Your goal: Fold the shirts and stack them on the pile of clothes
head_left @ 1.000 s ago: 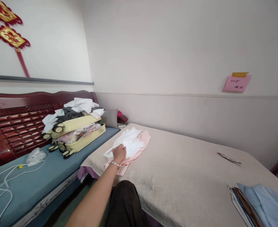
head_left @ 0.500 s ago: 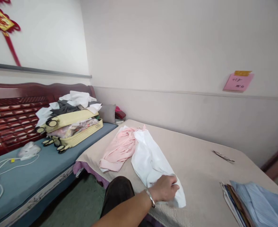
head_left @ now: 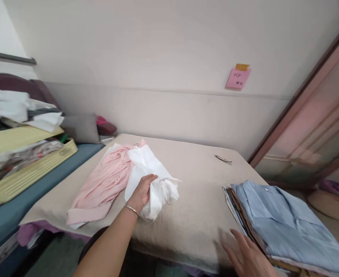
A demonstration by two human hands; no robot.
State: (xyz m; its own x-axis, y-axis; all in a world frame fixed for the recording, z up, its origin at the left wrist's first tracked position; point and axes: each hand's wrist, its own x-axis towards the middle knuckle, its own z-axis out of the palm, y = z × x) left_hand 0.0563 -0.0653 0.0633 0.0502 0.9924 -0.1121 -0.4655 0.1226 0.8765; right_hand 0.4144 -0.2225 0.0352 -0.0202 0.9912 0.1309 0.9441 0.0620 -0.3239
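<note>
My left hand [head_left: 142, 191] is closed on a bunched white garment [head_left: 155, 181] lying on the beige bedspread [head_left: 198, 200]. A pink shirt [head_left: 106, 184] lies spread out just left of it, partly under the white cloth. My right hand [head_left: 246, 257] shows at the bottom edge with fingers stretched out flat, touching the near side of a stack of folded clothes with a light blue striped shirt [head_left: 284, 219] on top.
A yellow suitcase [head_left: 28, 161] packed with clothes lies open on a blue bench at the left, with white and grey garments piled above. A small dark object [head_left: 223, 159] lies far on the bed. A sliding glass door [head_left: 316, 127] stands at the right.
My left hand dragged the white garment off the pink shirt toward me and has now bunched it up. The view swung right, and my right hand came into view at the folded stack.
</note>
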